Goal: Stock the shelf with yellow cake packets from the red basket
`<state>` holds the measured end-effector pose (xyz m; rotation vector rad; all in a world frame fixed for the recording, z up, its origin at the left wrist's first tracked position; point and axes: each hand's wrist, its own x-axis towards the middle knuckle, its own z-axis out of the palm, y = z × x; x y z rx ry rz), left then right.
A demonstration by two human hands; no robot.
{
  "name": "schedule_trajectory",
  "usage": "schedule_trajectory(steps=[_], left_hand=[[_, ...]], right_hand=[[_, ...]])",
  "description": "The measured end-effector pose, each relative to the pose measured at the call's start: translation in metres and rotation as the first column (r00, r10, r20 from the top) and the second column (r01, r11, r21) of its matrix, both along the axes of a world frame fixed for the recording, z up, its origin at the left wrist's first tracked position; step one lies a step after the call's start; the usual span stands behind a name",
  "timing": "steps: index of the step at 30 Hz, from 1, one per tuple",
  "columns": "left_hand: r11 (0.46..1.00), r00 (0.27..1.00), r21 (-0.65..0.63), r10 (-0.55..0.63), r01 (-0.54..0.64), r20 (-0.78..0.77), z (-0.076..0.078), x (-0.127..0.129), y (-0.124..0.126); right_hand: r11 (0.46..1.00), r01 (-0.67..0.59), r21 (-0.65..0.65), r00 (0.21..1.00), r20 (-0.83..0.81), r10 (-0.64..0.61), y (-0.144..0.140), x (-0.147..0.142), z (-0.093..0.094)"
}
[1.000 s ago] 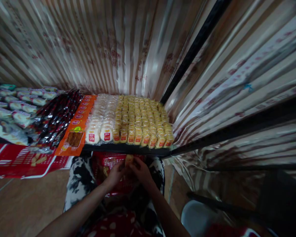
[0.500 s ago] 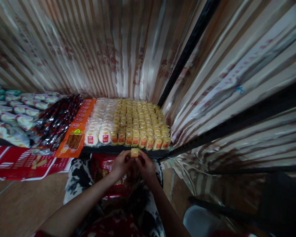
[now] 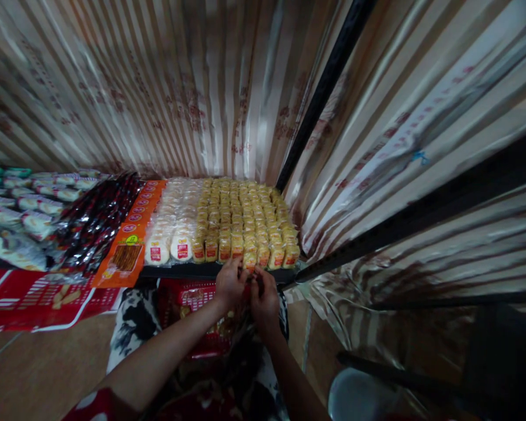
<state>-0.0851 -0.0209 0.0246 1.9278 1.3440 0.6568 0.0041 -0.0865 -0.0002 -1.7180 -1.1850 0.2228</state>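
Both hands, left hand [image 3: 230, 283] and right hand [image 3: 263, 295], pinch 1 yellow packet [image 3: 249, 261] at the shelf's [image 3: 175, 271] 6 o'clock edge, needing a straight tuck into the front row.

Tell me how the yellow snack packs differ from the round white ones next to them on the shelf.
The yellow snack packs are small and squarish, filling many columns; the round white packs are larger discs in about two columns. The yellow ones sit toward the right, at both hands; the white ones lie left, untouched. Both carry red labels and stand in neat rows.
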Motion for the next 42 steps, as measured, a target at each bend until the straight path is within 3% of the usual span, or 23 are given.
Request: schedule_trajectory(steps=[10,19,28,34,42], left_hand=[[0.996,1.000,0.083,0.026,-0.027,0.007,-0.017,0.010,0.004],[0.996,0.998,0.089,0.029,-0.024,-0.060,-0.016,0.012,0.007],[0.986,0.999,0.164,0.041,-0.042,0.009,-0.026,0.016,0.010],[0.978,0.997,0.200,0.065,-0.055,-0.045,-0.027,0.018,0.008],[0.982,0.999,0.184,0.034,-0.040,0.034,-0.023,0.017,0.002]], right_hand=[[1.000,-0.016,0.000,0.999,0.042,0.016,0.002,0.004,-0.014],[0.999,-0.033,-0.003,0.997,0.072,0.033,0.005,0.006,-0.025],[0.999,-0.046,0.008,0.994,0.101,0.045,0.008,0.012,-0.031],[0.990,-0.140,0.002,0.976,0.167,0.138,0.008,0.019,-0.037],[0.997,-0.074,-0.020,0.983,0.168,0.076,0.004,0.012,-0.040]])
